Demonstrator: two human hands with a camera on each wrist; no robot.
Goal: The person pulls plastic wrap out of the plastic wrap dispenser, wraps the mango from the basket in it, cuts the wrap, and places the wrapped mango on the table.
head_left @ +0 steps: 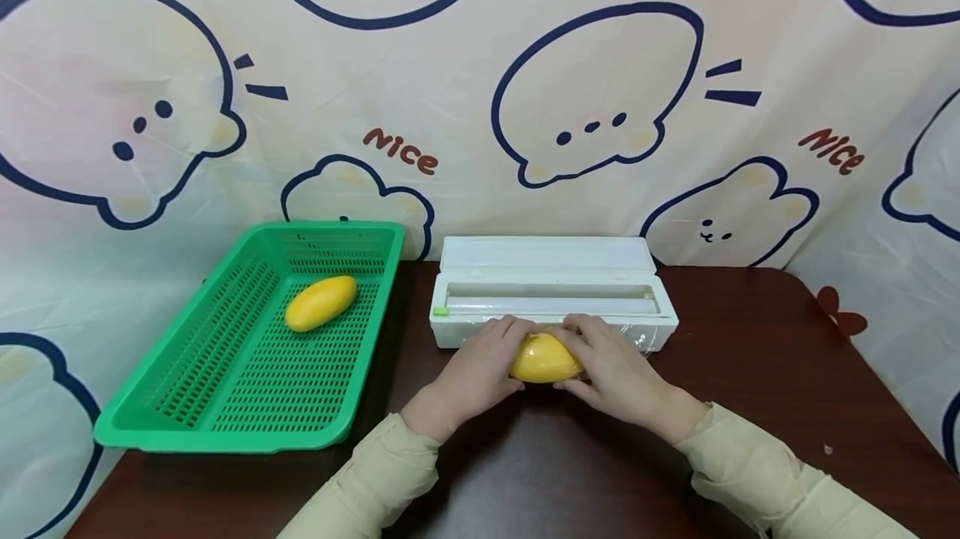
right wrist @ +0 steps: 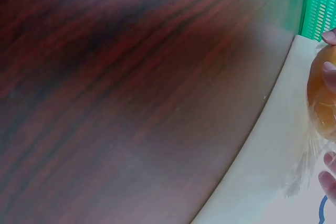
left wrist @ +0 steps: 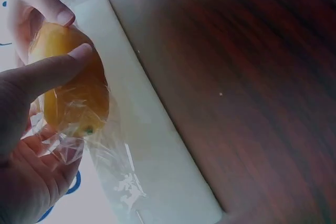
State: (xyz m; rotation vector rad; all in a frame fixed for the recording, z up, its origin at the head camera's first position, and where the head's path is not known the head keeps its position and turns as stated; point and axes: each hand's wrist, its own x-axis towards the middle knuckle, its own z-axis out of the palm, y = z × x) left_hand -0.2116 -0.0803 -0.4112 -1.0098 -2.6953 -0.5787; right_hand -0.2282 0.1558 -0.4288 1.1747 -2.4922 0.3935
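Observation:
Both hands hold a yellow mango (head_left: 545, 359) in front of the white cling film dispenser (head_left: 546, 256). My left hand (head_left: 482, 366) grips its left side, and my right hand (head_left: 628, 374) grips the right. In the left wrist view, clear cling film (left wrist: 79, 106) lies wrinkled around the mango, with a loose part trailing over the dispenser's front wall. Thumbs from both hands press on the fruit there. Only part of the mango (right wrist: 320, 90) and some fingertips (right wrist: 326, 181) show at the right wrist view's edge.
A green perforated basket (head_left: 360, 356) stands on the left of the dark wooden table (head_left: 750, 339), with another yellow mango (head_left: 321, 303) inside. The dispenser's lid is raised, and a film roll (head_left: 551, 306) lies in it. A patterned cloth (head_left: 465, 89) hangs behind.

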